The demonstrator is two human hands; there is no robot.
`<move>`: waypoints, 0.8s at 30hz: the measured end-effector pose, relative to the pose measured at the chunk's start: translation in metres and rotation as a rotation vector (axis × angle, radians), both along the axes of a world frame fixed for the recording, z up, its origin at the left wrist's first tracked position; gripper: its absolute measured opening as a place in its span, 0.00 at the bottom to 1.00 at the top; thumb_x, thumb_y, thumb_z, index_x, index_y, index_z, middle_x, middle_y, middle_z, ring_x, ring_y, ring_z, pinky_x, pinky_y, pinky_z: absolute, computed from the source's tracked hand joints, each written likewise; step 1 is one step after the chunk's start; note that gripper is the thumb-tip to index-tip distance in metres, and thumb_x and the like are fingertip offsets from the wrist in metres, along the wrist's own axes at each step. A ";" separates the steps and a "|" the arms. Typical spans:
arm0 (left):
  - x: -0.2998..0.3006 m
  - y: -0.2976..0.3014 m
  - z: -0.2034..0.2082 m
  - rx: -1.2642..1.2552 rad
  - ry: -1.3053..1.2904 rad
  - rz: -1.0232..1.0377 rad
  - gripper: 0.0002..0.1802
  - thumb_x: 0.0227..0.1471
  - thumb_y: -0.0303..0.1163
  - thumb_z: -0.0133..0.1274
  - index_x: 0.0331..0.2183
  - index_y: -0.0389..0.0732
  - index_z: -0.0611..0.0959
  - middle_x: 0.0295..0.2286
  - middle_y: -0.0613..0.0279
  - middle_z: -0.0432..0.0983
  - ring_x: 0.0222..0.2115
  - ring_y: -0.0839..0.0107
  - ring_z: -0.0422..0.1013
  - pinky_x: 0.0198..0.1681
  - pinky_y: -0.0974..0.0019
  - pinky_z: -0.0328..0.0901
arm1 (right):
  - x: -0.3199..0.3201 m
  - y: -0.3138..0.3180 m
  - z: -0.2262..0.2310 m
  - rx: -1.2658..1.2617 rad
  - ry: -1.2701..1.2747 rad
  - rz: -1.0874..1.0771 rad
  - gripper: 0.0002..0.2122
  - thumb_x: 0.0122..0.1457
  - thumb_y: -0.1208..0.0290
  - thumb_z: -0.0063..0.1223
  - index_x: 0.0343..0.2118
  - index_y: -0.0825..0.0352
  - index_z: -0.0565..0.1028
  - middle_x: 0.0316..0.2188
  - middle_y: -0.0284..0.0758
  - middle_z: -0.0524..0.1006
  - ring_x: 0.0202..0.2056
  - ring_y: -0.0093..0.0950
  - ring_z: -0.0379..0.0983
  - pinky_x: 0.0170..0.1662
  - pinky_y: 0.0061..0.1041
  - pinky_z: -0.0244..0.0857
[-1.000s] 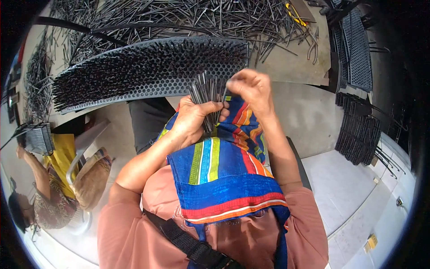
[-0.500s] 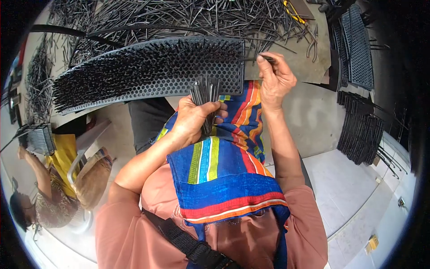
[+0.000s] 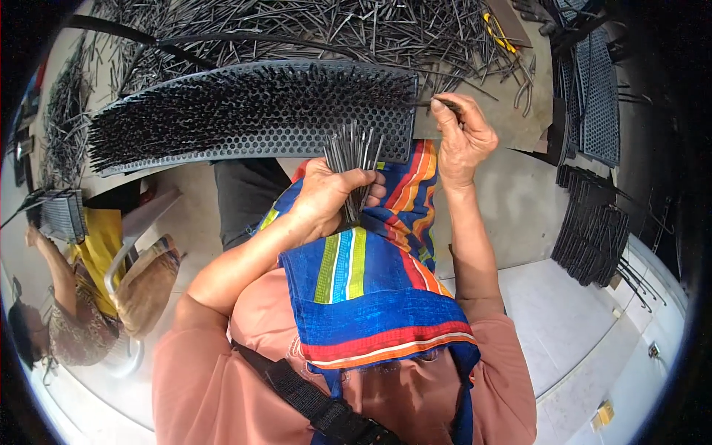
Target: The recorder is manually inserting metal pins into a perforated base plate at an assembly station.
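Evidently for ready access, a fanned bundle of thin dark-grey rods [image 3: 354, 152] is being clasped in the curled fingers of the left hand [image 3: 325, 190], its tips showing against the near edge of a curved black perforated panel [image 3: 398, 142] bristling with similar pieces. By the right hand [image 3: 467, 137], one thin dark rod [image 3: 423, 103] is being pinched between thumb and fingertips, presumably for fine control, its tip being directed at the panel's right end; contact cannot be told.

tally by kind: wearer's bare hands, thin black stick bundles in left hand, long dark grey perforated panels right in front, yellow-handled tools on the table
Bare left hand and right hand: 2
Bundle of thin black sticks: 1
Long dark grey perforated panel: 1
Yellow-handled tool: 1
Total: 5
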State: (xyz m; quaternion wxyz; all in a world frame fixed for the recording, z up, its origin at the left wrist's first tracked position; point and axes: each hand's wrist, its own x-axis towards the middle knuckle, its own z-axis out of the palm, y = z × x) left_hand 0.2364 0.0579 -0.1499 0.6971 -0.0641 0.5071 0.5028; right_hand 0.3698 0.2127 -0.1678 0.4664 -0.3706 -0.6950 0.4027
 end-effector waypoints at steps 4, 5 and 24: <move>0.002 0.000 -0.002 -0.003 -0.047 0.043 0.07 0.49 0.17 0.52 0.34 0.29 0.80 0.28 0.49 0.79 0.25 0.66 0.77 0.25 0.67 0.74 | -0.005 0.001 0.004 -0.034 -0.015 -0.036 0.04 0.50 0.81 0.62 0.30 0.71 0.80 0.24 0.26 0.74 0.21 0.12 0.64 0.23 0.12 0.55; 0.002 0.001 0.000 0.001 -0.039 0.026 0.07 0.49 0.17 0.51 0.34 0.29 0.80 0.29 0.49 0.79 0.25 0.66 0.77 0.26 0.68 0.74 | -0.006 0.000 0.004 -0.035 -0.015 -0.032 0.04 0.50 0.81 0.62 0.30 0.71 0.80 0.24 0.26 0.74 0.21 0.12 0.64 0.23 0.12 0.55; 0.002 0.002 -0.005 0.013 -0.090 0.042 0.08 0.48 0.16 0.52 0.34 0.29 0.80 0.28 0.49 0.79 0.24 0.67 0.77 0.24 0.69 0.73 | -0.002 -0.032 -0.009 -0.274 -0.002 -0.012 0.15 0.54 0.84 0.57 0.46 0.74 0.72 0.25 0.28 0.75 0.23 0.09 0.64 0.24 0.09 0.57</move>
